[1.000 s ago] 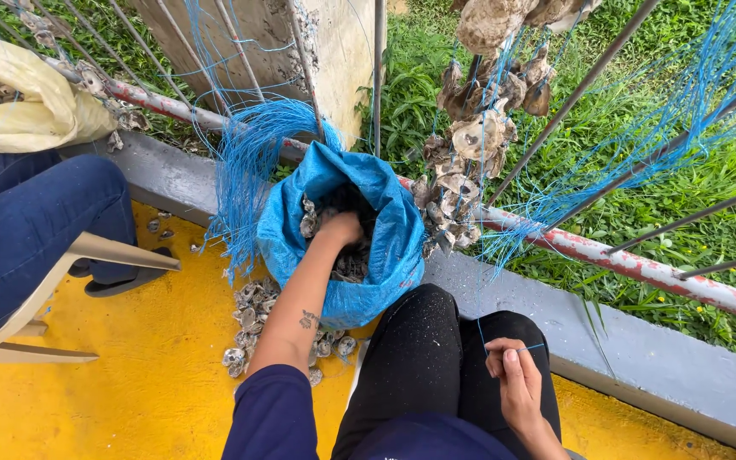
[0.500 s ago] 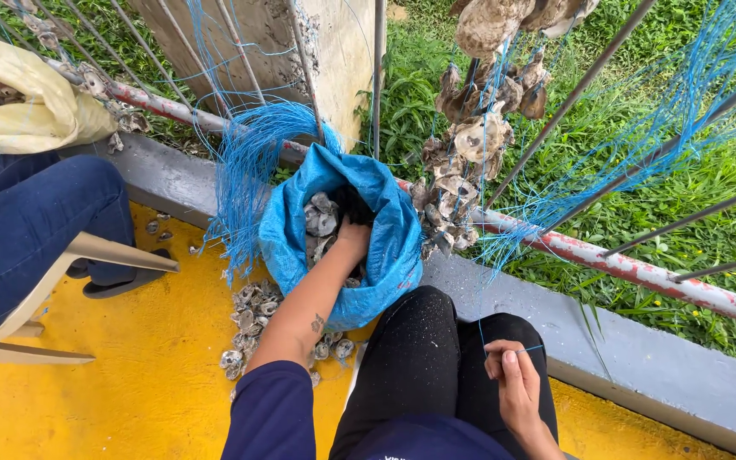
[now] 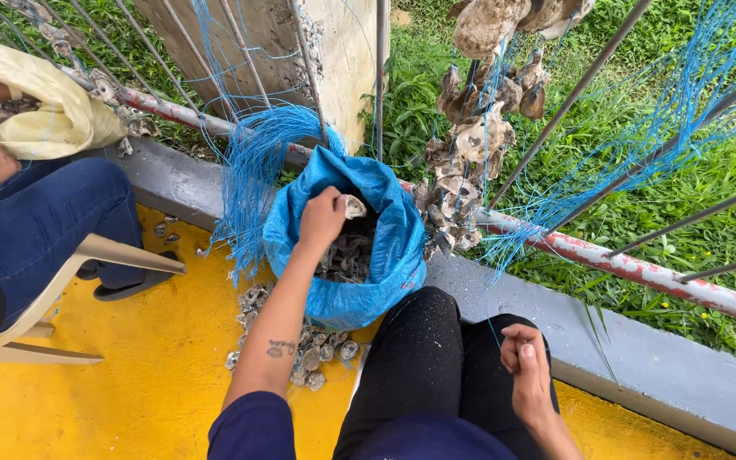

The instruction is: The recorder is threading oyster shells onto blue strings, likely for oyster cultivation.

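Shell [image 3: 353, 205] flat-side up in left grip [image 3: 323, 221]

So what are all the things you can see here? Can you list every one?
blue sack: one, blue, open against the railing, shells inside
shell: one, pale, held over the sack
loose shells: a scattered pile, grey, on the yellow floor beside the sack
hanging shells: one long bunch, grey-brown, strung on the railing
blue string: a thick bundle, blue, draped over the rail left of the sack
yellow bag: one, pale yellow, on another person's lap, far left
chair: one, cream, under that person
left hand: grip shut on the shell
right hand: on the knee, pinching thin blue string
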